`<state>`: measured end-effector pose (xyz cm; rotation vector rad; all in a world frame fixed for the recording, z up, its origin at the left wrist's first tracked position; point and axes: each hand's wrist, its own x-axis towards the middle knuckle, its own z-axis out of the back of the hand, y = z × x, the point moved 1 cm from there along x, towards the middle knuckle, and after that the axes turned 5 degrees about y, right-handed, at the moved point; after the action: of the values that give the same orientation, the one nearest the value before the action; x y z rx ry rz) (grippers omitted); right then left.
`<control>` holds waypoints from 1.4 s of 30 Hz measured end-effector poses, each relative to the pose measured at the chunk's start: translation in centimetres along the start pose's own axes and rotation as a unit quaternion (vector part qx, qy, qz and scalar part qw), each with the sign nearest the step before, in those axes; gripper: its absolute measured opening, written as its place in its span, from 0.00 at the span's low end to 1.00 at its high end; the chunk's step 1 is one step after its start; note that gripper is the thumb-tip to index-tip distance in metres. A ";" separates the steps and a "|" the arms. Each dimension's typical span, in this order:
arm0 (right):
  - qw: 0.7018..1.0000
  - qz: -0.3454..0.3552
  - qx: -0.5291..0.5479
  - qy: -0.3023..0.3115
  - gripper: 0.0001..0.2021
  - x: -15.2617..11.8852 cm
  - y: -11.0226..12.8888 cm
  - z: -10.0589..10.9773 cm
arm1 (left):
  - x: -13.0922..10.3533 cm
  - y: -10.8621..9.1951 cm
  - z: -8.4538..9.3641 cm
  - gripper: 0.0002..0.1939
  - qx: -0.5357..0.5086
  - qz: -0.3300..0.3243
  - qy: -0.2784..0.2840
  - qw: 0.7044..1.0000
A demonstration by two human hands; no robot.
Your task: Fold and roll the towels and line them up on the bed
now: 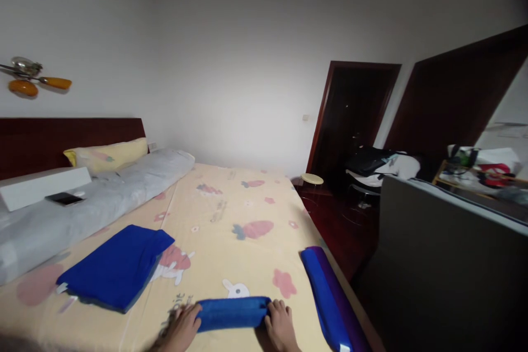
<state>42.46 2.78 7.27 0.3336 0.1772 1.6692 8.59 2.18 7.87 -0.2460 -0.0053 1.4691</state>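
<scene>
A blue cloth folded into a narrow strip [233,313] lies near the front of the bed, on a cream sheet with carrot and rabbit prints [214,264]. My left hand [184,325] grips its left end, and my right hand [281,323] grips its right end, fingers curled over the cloth. Off to the left, a flat blue cloth [119,267] with a white tag is spread on the sheet. A long blue and purple folded cloth [334,297] rests along the bed's right edge.
Grey bedding [111,198] runs along the left side with a phone [65,198], a white box [43,188] and a yellow pillow [113,155]. Right of the bed are a round stool [312,179], a clothes-laden chair [381,165] and a dark grey panel [445,269].
</scene>
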 end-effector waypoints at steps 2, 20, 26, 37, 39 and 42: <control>0.999 -0.031 -0.017 -0.020 0.18 0.8 0.3 -0.6 | 0.6 -0.5 -0.3 0.25 0.046 0.015 -0.035 0.998; 0.976 0.218 0.026 0.013 0.33 0.9 2.3 -4.0 | 2.1 -3.6 -3.4 0.38 0.015 -0.148 -0.045 0.988; 0.984 0.152 0.045 0.076 0.31 2.5 1.8 -3.4 | 2.7 -3.5 -1.3 0.35 0.012 -0.119 0.002 0.993; 0.991 0.125 0.016 0.049 0.39 1.9 0.7 -3.5 | 2.5 -4.3 0.7 0.44 0.058 -0.066 0.054 0.995; 0.985 0.168 0.025 0.033 0.41 2.1 3.3 -5.1 | 3.1 -7.4 -0.3 0.45 0.046 -0.097 0.045 0.993; 0.971 0.234 0.040 0.031 0.40 2.1 5.7 -7.3 | 3.6 -10.1 -2.2 0.42 0.023 -0.145 0.041 0.988</control>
<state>34.53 4.73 2.35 0.4058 0.2247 2.1454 19.26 4.52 6.88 -0.2572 0.0574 1.1670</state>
